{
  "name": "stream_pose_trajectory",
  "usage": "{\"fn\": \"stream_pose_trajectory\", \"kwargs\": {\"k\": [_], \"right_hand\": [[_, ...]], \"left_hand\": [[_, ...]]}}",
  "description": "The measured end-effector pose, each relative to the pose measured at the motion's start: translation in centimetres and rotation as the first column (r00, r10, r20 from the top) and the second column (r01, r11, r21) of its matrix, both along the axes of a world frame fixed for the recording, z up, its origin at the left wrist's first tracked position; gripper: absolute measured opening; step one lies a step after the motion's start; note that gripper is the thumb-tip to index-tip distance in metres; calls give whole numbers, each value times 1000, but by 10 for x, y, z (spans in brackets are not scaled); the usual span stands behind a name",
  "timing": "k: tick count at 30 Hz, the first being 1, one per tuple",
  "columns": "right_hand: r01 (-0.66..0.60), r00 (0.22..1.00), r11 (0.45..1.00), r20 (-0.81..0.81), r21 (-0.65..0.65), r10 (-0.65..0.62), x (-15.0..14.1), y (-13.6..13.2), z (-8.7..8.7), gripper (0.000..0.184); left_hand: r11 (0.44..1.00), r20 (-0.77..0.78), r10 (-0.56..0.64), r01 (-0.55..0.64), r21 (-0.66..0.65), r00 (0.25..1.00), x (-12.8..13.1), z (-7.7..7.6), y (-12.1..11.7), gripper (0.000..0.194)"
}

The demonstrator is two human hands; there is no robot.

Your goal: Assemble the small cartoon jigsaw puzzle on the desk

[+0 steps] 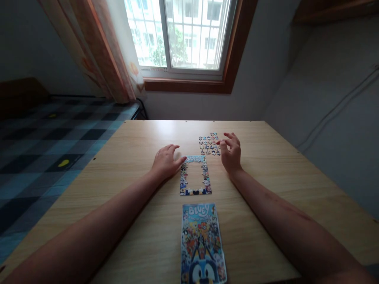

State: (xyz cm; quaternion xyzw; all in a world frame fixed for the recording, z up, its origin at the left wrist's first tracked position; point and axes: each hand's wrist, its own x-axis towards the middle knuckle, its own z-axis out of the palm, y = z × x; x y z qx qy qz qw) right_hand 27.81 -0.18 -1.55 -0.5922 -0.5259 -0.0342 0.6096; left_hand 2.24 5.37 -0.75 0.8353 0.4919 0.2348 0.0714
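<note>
On the table lies a puzzle border (183, 182), a joined rectangle of printed jigsaw pieces around bare wood. My left hand (166, 161) rests at its upper left corner, fingers spread and thumb at the edge. Beyond the border, several loose jigsaw pieces (207, 145) are laid out in rough rows. My right hand (231, 153) is just to their right, its fingers bent and apart. One fingertip reaches the nearest pieces; I see nothing held. Close to me lies a Bluey picture (201, 240), printed with a blue cartoon dog and many small figures.
The light wooden table (133, 157) reaches toward a barred window (192, 39). A bed with a checked cover (59, 134) stands at the left, below an orange curtain (100, 51). A cable (334, 108) runs along the right wall.
</note>
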Motion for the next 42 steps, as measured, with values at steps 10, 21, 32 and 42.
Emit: {"fn": "stream_pose_trajectory", "kwargs": {"k": [10, 21, 32, 42], "right_hand": [[15, 998, 1000, -66, 11, -14, 6, 3, -5, 27], [301, 947, 954, -118, 4, -298, 59, 13, 0, 27], [302, 907, 928, -234, -220, -351, 88, 37, -32, 9], [214, 977, 830, 116, -516, -180, 79, 45, -29, 42]], "left_hand": [[1000, -4, 6, -6, -2, 1000, -2, 0, -1, 55], [996, 277, 69, -83, 41, 958, -12, -3, 11, 47], [989, 516, 127, -145, -5, 847, -18, 4, 12, 34], [985, 554, 170, -147, -87, 815, -20, 0, 14, 33]]}}
